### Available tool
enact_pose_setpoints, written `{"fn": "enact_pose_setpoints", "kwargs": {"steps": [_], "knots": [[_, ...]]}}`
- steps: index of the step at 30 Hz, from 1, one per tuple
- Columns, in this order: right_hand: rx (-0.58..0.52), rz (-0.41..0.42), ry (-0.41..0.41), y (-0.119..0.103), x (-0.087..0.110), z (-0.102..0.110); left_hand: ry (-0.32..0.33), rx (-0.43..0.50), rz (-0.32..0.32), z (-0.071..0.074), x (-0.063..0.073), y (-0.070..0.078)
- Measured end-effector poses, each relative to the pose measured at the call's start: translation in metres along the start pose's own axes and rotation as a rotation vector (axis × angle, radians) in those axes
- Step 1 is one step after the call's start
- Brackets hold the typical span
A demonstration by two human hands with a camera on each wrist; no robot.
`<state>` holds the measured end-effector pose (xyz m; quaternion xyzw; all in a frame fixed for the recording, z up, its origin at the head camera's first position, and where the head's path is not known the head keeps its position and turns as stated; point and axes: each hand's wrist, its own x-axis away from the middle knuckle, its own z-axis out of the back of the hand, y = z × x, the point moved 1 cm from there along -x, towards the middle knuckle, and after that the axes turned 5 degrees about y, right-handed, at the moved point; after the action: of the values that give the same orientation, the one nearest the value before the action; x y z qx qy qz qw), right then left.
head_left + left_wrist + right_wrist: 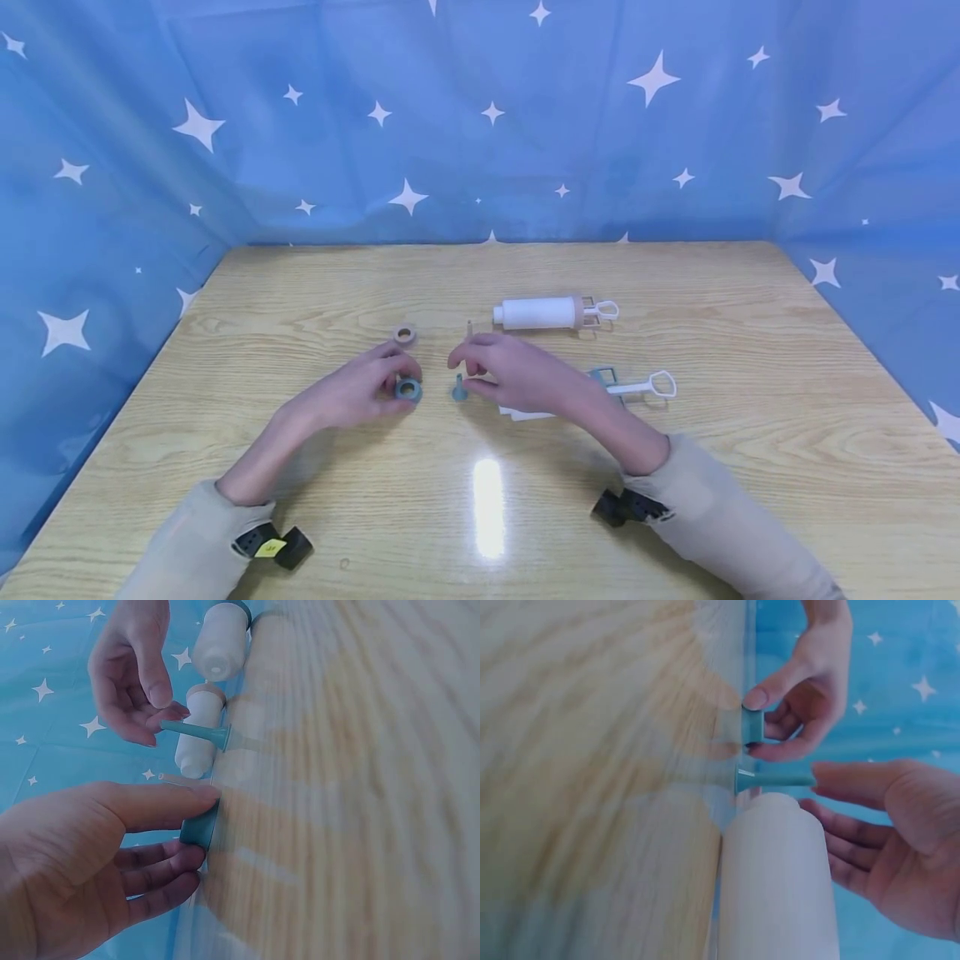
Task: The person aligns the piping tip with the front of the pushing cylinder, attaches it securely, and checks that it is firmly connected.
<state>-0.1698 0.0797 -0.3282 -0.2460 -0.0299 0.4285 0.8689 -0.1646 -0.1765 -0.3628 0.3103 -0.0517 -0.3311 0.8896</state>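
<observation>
My left hand (367,387) holds a teal ring cap (408,389) on the table, thumb on one side and fingers on the other. Just right of it a teal nozzle (459,388) stands upright on its wide base. My right hand (513,371) is around the nozzle's tip, its fingers loosely bent and apart; the left wrist view shows a gap between the thumb and the tip. Partly hidden under the right hand lies a white tube (776,877) with a teal collar, its plunger handle (645,386) pointing right.
Farther back lies a second white tube (536,313) with a beige collar and a loop handle. A beige ring cap (405,334) sits beyond my left hand, and a beige nozzle (469,328) stands behind the right fingers. A blue star-patterned curtain (480,125) borders the wooden table (337,283).
</observation>
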Motion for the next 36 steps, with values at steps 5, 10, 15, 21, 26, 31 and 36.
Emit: {"fn": "enact_pose_setpoints", "kwargs": {"steps": [5,10,15,21,26,31,36], "knots": [[0.007,0.027,-0.010,-0.001,-0.002,-0.003,-0.004,0.000,-0.003,0.000,0.000,0.001],[-0.021,0.052,-0.012,0.000,-0.003,-0.006,-0.003,-0.001,0.000,0.000,0.001,0.001],[-0.047,0.084,-0.006,0.003,-0.003,-0.008,0.001,0.002,-0.002,-0.001,0.001,0.001],[-0.084,0.064,0.000,0.004,-0.002,-0.006,0.011,-0.006,-0.011,0.000,0.000,0.001],[-0.083,0.039,0.016,0.004,-0.001,-0.003,0.023,-0.003,0.000,0.001,-0.002,0.003],[-0.039,0.054,0.049,0.004,0.000,0.002,0.031,0.021,0.017,0.001,-0.002,0.006],[-0.026,0.061,0.068,0.002,0.002,0.007,0.044,0.021,0.013,0.002,-0.003,0.010]]}}
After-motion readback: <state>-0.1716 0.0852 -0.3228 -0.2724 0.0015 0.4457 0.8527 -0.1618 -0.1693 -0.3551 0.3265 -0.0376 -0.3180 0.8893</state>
